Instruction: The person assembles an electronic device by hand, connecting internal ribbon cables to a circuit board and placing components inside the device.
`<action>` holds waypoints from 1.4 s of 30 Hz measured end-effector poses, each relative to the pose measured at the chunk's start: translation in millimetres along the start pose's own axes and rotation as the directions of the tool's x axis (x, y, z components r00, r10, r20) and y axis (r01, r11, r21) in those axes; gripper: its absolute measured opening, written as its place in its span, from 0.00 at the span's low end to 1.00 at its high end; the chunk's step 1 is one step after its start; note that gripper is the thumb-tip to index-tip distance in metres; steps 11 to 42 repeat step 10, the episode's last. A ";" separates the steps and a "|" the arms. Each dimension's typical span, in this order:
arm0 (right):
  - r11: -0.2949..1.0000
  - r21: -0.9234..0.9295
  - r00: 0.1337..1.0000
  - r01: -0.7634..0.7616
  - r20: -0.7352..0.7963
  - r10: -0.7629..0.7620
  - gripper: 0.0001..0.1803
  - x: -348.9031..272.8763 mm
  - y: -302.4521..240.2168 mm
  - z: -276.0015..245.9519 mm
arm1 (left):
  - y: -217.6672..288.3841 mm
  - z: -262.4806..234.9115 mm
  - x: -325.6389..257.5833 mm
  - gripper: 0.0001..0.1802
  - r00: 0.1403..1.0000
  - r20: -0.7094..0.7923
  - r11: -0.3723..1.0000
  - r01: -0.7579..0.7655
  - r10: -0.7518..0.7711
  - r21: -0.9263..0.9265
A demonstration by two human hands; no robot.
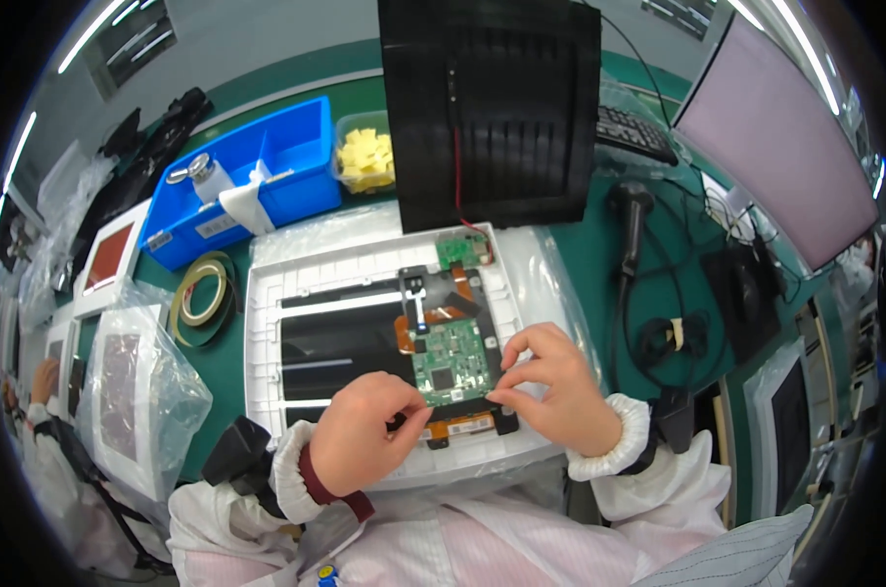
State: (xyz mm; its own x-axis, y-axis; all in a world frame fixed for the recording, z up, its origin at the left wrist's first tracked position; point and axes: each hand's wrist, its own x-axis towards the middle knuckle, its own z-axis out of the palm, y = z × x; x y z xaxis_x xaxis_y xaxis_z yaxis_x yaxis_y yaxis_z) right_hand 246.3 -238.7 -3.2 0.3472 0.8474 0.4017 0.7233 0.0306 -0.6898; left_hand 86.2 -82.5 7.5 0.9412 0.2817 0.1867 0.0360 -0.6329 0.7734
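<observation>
A green circuit board (454, 360) lies over the dark back of a display panel (340, 342), inside a white plastic frame (265, 323). My left hand (364, 430) has thumb and forefinger pinched at the board's near left corner; what lies between the tips is hidden. At the near right corner, my right hand (550, 391) pinches the board's edge with thumb and forefinger. Just below the board runs an orange flex strip (462, 427). Beyond it, a smaller green board (462, 251) connects by red wire to a large black panel (492, 117) standing upright at the back.
A blue divided bin (311, 147) holds a metal-topped bottle (208, 176); beside it is a tub of yellow pieces (366, 157). Tape rolls (203, 298) and a bagged frame (125, 401) lie left. A handheld scanner (634, 220), keyboard (634, 132) and monitor (775, 137) stand right. Another person's hand (45, 380) shows far left.
</observation>
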 end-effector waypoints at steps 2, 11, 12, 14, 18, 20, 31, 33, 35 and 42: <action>1.000 -0.016 1.000 -0.021 0.010 0.021 0.05 -1.9 -1.7 1.3 | -2.5 2.9 -2.8 0.04 0.998 0.011 0.994 -0.067 0.067 0.087; 0.992 -0.069 0.987 -0.105 0.111 0.112 0.05 -8.4 2.9 12.7 | -4.5 5.5 -5.5 0.04 0.996 0.054 0.969 -0.086 0.075 0.231; 0.992 -0.069 0.987 -0.105 0.111 0.112 0.05 -8.4 2.9 12.7 | -4.5 5.5 -5.5 0.04 0.996 0.054 0.969 -0.086 0.075 0.231; 0.992 -0.069 0.987 -0.105 0.111 0.112 0.05 -8.4 2.9 12.7 | -4.5 5.5 -5.5 0.04 0.996 0.054 0.969 -0.086 0.075 0.231; 0.992 -0.069 0.987 -0.105 0.111 0.112 0.05 -8.4 2.9 12.7 | -4.5 5.5 -5.5 0.04 0.996 0.054 0.969 -0.086 0.075 0.231; 0.992 -0.069 0.987 -0.105 0.111 0.112 0.05 -8.4 2.9 12.7 | -4.5 5.5 -5.5 0.04 0.996 0.054 0.969 -0.086 0.075 0.231; 0.992 -0.069 0.987 -0.105 0.111 0.112 0.05 -8.4 2.9 12.7 | -4.5 5.5 -5.5 0.04 0.996 0.054 0.969 -0.086 0.075 0.231; 0.992 -0.069 0.987 -0.105 0.111 0.112 0.05 -8.4 2.9 12.7 | -4.5 5.5 -5.5 0.04 0.996 0.054 0.969 -0.086 0.075 0.231; 0.992 -0.069 0.987 -0.105 0.111 0.112 0.05 -8.4 2.9 12.7 | -4.5 5.5 -5.5 0.04 0.996 0.054 0.969 -0.086 0.075 0.231; 0.992 -0.069 0.987 -0.105 0.111 0.112 0.05 -8.4 2.9 12.7 | -4.5 5.5 -5.5 0.04 0.996 0.054 0.969 -0.086 0.075 0.231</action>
